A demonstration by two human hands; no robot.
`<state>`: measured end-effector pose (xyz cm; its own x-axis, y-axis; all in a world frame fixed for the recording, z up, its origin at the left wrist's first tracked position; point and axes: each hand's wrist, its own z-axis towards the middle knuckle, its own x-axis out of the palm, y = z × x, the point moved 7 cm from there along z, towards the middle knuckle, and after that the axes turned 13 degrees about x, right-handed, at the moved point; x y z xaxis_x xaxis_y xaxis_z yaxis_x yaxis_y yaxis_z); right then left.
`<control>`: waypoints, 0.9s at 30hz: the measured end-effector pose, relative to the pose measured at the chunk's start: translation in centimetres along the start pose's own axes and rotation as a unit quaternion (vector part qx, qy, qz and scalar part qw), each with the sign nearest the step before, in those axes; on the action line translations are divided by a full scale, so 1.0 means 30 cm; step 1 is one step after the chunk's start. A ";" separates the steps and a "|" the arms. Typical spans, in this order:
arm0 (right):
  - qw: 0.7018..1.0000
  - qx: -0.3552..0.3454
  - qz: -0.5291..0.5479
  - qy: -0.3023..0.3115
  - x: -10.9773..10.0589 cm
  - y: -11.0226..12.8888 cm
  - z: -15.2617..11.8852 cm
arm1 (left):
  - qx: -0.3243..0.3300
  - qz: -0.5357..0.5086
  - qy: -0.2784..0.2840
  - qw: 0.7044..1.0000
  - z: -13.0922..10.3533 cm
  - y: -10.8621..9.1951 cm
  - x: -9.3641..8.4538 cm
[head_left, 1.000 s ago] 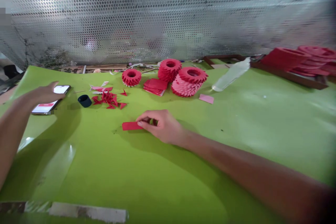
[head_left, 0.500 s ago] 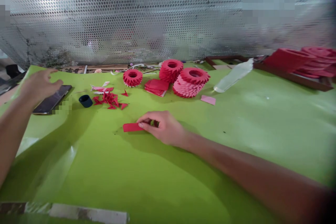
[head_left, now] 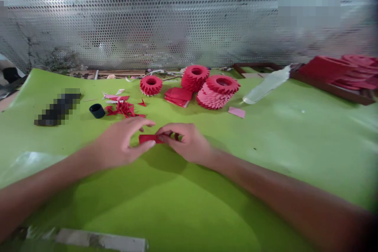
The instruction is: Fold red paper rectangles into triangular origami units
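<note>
Between thumb and fingers, my right hand (head_left: 184, 141) pinches the right end of a folded red paper strip (head_left: 145, 138), held over the green table sheet (head_left: 165, 212). My left hand (head_left: 125, 139) is at the strip's left part, thumb and fingers apart; its thumb tip overlaps the strip, and I cannot tell whether it touches. Just behind the left hand lies a pile of small folded red paper pieces (head_left: 122, 108). A dark blue cap-like ring (head_left: 97, 111) stands left of that pile.
Ring-shaped folded-paper pieces, one red (head_left: 151, 86) and one pink and red (head_left: 217, 92), stand at the back near a stack of red paper (head_left: 178, 97). A clear bottle (head_left: 267, 86) lies to the right, near a tray of red paper (head_left: 339, 73). A phone (head_left: 57, 109) lies left.
My left hand has moved right, from above the phone to the red paper strip. My right hand still pinches the strip in nearly the same place.
</note>
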<state>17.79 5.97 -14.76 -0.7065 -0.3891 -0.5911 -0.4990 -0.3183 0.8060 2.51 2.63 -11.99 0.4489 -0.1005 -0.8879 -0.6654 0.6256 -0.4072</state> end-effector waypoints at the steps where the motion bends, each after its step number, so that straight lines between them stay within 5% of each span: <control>1: 1.000 -0.001 0.002 -0.002 -0.001 0.000 -0.001 | -0.008 -0.035 0.005 0.999 0.003 -0.002 0.034; 7: 1.000 -0.005 0.009 -0.026 -0.013 -0.009 -0.003 | -0.084 -0.187 -0.071 0.976 0.006 0.055 0.096; 16: 0.999 0.014 0.033 -0.018 -0.016 -0.013 0.002 | -0.099 -0.197 -0.138 0.966 0.000 0.090 0.075; 27: 0.999 0.031 0.012 -0.026 -0.011 -0.034 0.008 | -0.117 -0.201 -0.146 0.962 -0.003 0.094 0.065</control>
<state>18.43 6.62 -15.39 -0.7435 -0.3495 -0.5701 -0.5101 -0.2548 0.8215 1.45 4.13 -14.89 0.8236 -0.0545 -0.5646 -0.5038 0.3869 -0.7723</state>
